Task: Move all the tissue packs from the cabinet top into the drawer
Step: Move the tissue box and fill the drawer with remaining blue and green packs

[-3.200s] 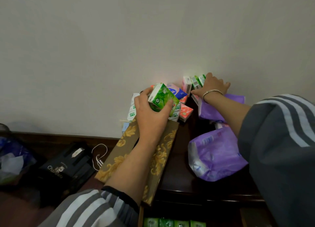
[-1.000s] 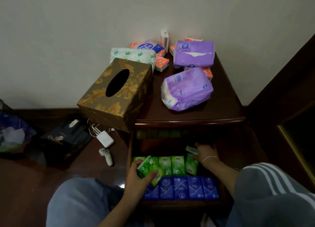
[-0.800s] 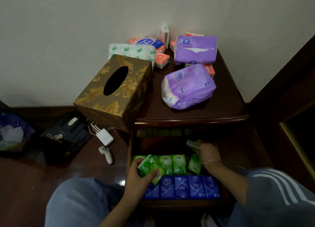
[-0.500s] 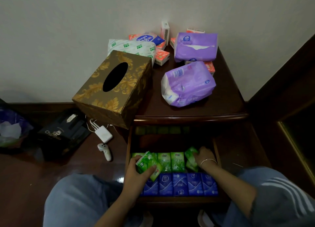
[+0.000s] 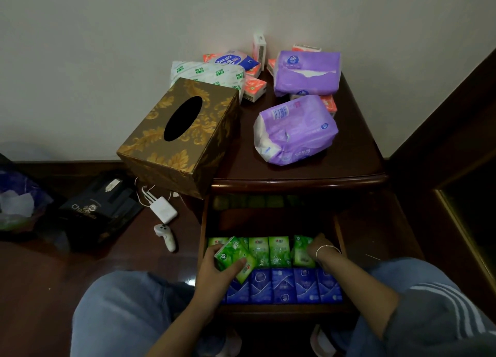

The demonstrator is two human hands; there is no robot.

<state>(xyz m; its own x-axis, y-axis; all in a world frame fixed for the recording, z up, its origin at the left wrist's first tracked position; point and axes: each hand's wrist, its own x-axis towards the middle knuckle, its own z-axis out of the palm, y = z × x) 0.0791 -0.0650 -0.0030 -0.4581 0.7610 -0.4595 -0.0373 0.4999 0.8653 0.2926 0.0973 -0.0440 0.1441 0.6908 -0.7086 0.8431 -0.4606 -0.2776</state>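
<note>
The open drawer (image 5: 281,309) under the cabinet top (image 5: 316,168) holds a row of green tissue packs (image 5: 269,250) and a row of blue packs (image 5: 284,285). My left hand (image 5: 214,272) grips green tissue packs (image 5: 232,253) at the drawer's left end. At the right end of the green row, my right hand (image 5: 319,248) rests its fingers on a green pack (image 5: 302,250). On the cabinet top lie two purple packs (image 5: 295,130), a white-green pack (image 5: 209,73), a blue-white pack (image 5: 233,60) and several orange packs (image 5: 253,87).
A gold-patterned tissue box (image 5: 179,134) overhangs the cabinet top's left front corner. On the floor to the left lie a white charger (image 5: 162,210), a small white controller (image 5: 166,237), a black box (image 5: 96,209) and a bag (image 5: 18,198). Dark furniture stands at the right.
Both hands brought green packs from the cabinet top down into the drawer. In the last second my right hand set its pack into the green row; my left hand barely moved.
</note>
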